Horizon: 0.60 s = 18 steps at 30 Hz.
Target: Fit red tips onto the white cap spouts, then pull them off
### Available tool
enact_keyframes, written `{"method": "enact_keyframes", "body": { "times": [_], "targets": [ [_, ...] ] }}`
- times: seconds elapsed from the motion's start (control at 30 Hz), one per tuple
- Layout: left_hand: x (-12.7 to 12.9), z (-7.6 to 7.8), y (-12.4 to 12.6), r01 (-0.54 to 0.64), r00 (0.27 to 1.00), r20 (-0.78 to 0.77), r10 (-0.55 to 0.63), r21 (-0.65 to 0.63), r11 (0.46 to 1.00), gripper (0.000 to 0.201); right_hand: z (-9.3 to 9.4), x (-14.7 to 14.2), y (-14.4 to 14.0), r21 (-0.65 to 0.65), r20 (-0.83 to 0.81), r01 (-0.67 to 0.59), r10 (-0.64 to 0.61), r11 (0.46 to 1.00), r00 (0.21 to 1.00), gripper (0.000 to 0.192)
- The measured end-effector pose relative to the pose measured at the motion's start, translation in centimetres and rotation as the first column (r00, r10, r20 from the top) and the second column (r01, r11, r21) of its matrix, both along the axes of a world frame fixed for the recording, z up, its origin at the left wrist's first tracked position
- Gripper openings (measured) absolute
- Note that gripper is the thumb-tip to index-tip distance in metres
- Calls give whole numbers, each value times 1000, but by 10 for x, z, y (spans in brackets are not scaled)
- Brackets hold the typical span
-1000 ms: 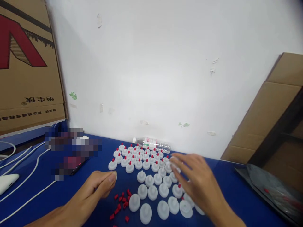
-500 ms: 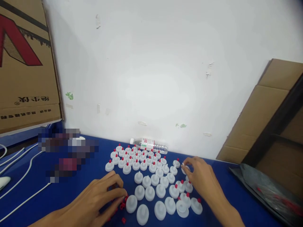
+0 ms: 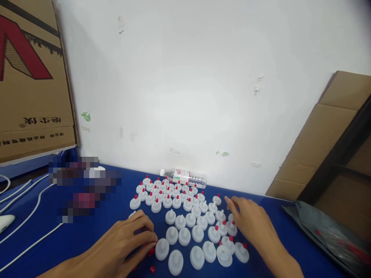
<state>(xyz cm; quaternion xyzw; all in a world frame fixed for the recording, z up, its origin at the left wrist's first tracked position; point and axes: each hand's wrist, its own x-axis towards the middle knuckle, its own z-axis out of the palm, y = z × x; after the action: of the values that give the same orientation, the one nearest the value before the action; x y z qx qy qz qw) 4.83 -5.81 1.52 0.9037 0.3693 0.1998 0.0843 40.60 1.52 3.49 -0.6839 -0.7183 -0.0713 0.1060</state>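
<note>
Head view is showing me both bare hands working low over the blue table (image 3: 87,235). Nearest, I am seeing the left hand (image 3: 127,243) curling its fingers down onto the loose red tips (image 3: 150,253) beside the closest white caps (image 3: 185,247); whether it is gripping one I cannot tell. The right hand (image 3: 249,226) is lying on the right edge of the cluster, fingers loosely bent and touching the caps there, with nothing clearly pinched. Farther back, more white caps with red tips fitted (image 3: 165,193) are standing in tight rows. Behind them a clear water bottle (image 3: 184,177) is lying on its side against the white wall (image 3: 188,85). White cables (image 3: 31,208) are trailing at far left, a dark plastic bag (image 3: 330,231) is lying at right, and cardboard boxes (image 3: 31,77) are leaning beyond.
</note>
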Motion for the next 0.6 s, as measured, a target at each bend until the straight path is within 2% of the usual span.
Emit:
{"method": "enact_keyframes", "body": {
  "times": [0.1, 0.23, 0.4, 0.6],
  "targets": [
    [0, -1, 0, -18, 999, -31, 17, -27, 999, 27, -2, 4, -3, -94, -37, 91, -95, 991, 995, 39],
    [1, -1, 2, -18, 1000, -20, 18, -30, 999, 25, -8, 9, -3, -204, -79, 71, -89, 976, 993, 35],
    [3, -1, 4, -26, 1000, -9, 26, -38, 999, 23, -13, 13, 0, -244, -73, 50, -70, 968, 995, 32],
    [2, -4, 4, -38, 999, -38, 35, -76, 996, 20, -15, 16, -1, -250, -20, 89, -97, 964, 995, 34]
  ]
}}
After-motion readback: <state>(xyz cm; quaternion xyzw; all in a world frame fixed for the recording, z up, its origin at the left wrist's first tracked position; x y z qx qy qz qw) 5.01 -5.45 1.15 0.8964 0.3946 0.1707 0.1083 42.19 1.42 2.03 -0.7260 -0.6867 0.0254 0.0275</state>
